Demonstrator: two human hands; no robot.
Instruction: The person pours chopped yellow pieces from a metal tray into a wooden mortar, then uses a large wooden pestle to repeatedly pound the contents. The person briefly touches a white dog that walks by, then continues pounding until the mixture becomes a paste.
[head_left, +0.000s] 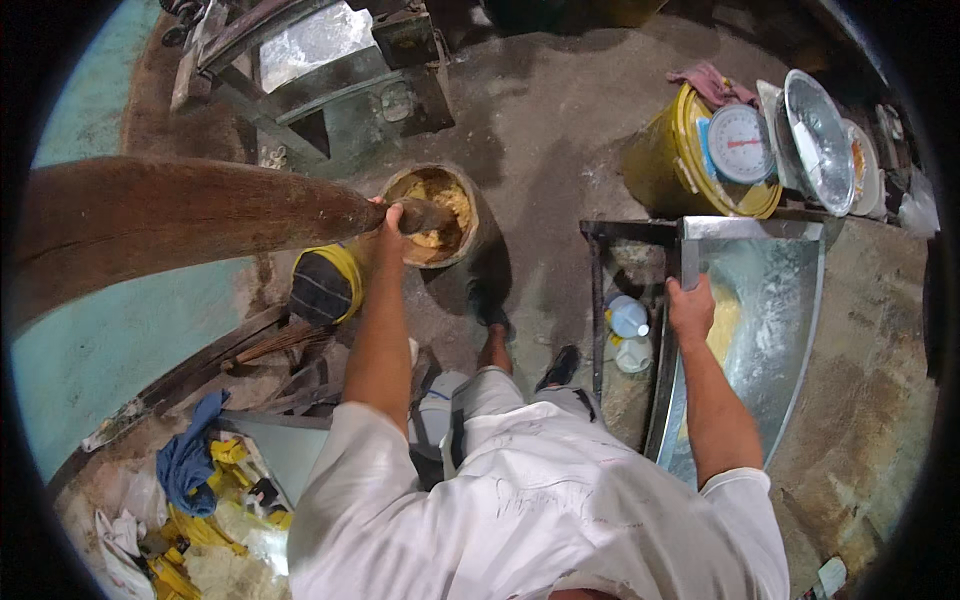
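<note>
My left hand (391, 217) grips the narrow grip section of a large wooden pestle (300, 201), whose thick upper part reaches to the left rim of the view. The pestle's lower end stands inside a round mortar (475, 238) that holds a yellowish-brown mash (454, 201). On the right, my right hand (691, 306) is closed on the raised edge of a metal tray table (688, 259). A flattened yellow mass (724, 319) lies in that tray beside my right wrist, and whitish residue coats the metal.
A yellow bucket (652, 169) carries a dial scale (741, 144), near a metal basin (817, 142). Plastic jugs (628, 316) stand under the tray table. Left are a yellow-rimmed bucket (352, 281), a stick broom (274, 345) and a blue cloth (186, 457). A wooden frame (262, 112) stands ahead.
</note>
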